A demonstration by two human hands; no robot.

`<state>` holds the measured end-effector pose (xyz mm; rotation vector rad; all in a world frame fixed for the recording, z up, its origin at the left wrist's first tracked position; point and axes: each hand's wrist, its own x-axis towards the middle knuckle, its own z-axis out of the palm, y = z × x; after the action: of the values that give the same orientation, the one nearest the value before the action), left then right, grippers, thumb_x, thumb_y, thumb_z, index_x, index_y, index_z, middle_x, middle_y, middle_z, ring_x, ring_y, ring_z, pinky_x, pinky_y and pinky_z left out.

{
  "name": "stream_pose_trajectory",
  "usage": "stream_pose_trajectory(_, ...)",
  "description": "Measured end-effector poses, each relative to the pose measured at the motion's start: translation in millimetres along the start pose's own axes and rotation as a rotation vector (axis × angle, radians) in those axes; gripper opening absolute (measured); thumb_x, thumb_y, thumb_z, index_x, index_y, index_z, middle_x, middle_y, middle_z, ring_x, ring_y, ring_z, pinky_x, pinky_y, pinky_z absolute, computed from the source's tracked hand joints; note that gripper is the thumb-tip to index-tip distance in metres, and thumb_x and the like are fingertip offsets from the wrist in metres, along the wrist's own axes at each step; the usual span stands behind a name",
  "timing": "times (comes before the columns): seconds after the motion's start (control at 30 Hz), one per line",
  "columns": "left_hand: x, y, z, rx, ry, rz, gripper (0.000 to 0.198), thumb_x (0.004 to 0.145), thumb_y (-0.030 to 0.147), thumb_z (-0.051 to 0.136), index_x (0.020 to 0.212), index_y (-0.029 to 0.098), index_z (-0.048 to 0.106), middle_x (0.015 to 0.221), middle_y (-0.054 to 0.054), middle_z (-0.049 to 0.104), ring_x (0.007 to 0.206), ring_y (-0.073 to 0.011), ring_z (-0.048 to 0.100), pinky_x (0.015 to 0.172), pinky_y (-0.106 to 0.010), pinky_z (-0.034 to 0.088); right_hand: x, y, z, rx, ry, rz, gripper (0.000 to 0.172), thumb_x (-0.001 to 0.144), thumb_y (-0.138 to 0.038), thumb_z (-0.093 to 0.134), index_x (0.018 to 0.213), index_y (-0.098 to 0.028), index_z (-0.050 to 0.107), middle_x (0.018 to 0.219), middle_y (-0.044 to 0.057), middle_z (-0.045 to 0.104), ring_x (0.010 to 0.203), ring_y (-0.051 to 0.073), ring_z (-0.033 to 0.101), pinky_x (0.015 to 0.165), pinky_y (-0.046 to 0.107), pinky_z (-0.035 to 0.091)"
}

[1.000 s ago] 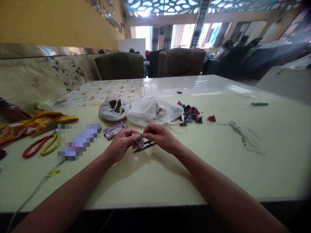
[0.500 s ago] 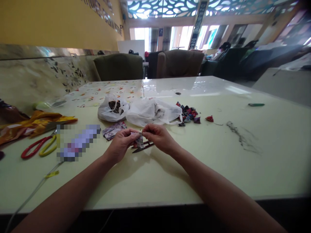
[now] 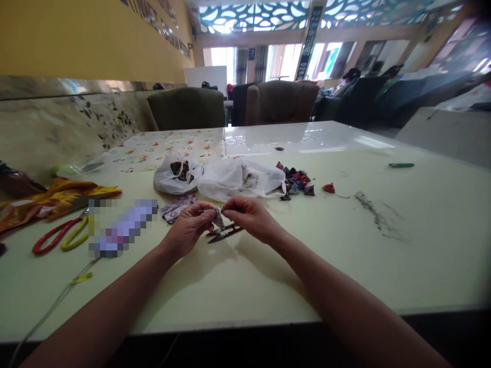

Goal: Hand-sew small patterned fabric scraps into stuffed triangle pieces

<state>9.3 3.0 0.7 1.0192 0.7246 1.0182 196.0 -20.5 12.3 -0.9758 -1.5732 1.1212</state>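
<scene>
My left hand (image 3: 187, 225) is closed, pinching a small grey patterned fabric pouch (image 3: 219, 220) between thumb and fingers. A thin light sliver, perhaps a needle, shows at its fingertips. My right hand (image 3: 249, 217) is closed in a pinch right at the pouch's upper edge; what lies between its fingertips is too small to make out. Below the hands are thread snips (image 3: 222, 234), blades pointing left, their handle end hidden by my right hand. I cannot tell whether they lie on the table or touch that hand. Folded patterned cloth (image 3: 178, 207) lies just beyond my left hand.
White plastic bags (image 3: 238, 179) stand ahead, one holding dark filling (image 3: 180, 170). Small stuffed fabric pieces (image 3: 295, 179) are heaped beside them. Scissors (image 3: 63, 235), a blurred-out object (image 3: 125, 227) and yellow cloth (image 3: 65, 197) lie left; tangled threads (image 3: 372, 209) and a green tool (image 3: 401, 165) lie right.
The pouch has tilted between my fingers, and the thin sliver now shows by my left fingertips. Both hands stay close together in nearly the same place. The view has shifted slightly.
</scene>
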Motion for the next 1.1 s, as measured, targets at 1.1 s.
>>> stream_pose_trajectory(1.1, -1.3, 3.4, 0.8, -0.074, -0.054, 0.011, 0.015, 0.073, 0.018, 0.079, 0.075, 0.014, 0.065, 0.088, -0.002, 0.070, 0.047, 0.0004, 0.042, 0.044, -0.013, 0.038, 1.2, 0.6, 1.7, 0.214, -0.041, 0.165, 0.021, 0.072, -0.034, 0.068, 0.069, -0.016, 0.059, 0.053, -0.006, 0.049, 0.050, 0.007, 0.046, 0.050, 0.021, 0.036)
